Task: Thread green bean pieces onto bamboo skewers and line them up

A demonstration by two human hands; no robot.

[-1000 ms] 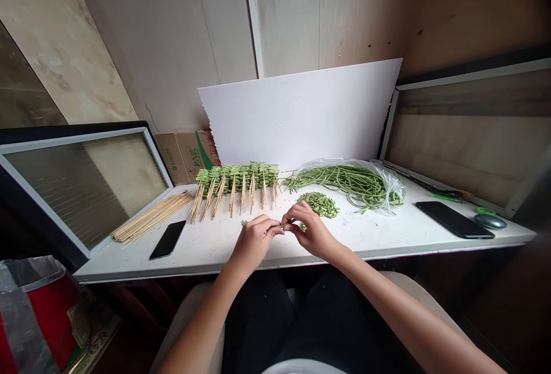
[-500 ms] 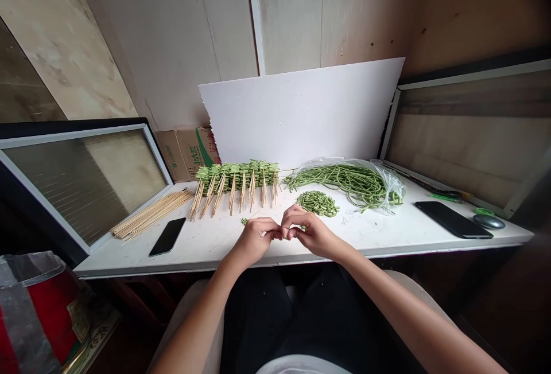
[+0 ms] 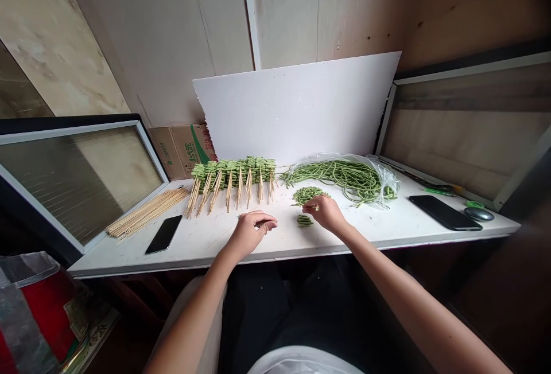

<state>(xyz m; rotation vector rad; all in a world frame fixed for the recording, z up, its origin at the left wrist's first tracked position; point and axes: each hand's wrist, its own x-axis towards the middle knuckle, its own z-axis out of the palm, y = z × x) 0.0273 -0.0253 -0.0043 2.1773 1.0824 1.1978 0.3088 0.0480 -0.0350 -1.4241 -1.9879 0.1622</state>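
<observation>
The left hand point(image 3: 249, 234) is curled near the table's front edge, its fingers bunched and closed toward the thumb; whether it grips anything is too thin to tell. The right hand point(image 3: 325, 213) reaches toward the back of the white table point(image 3: 379, 230), its fingertips point(image 3: 310, 206) pinched together at the near edge of a loose pile of cut green bean pieces point(image 3: 306, 194), though what they hold is hidden. Just in front of that pile lies a small stack of short green bean pieces point(image 3: 305, 221). Behind the hands runs a row of wooden skewers threaded with green beans point(image 3: 232, 174), their bare points toward the front. To the right, long green beans fill a clear plastic bag point(image 3: 344, 178). Loose pale bamboo skewers point(image 3: 146, 211) lie at the left edge, beside a black smartphone point(image 3: 163, 234).
</observation>
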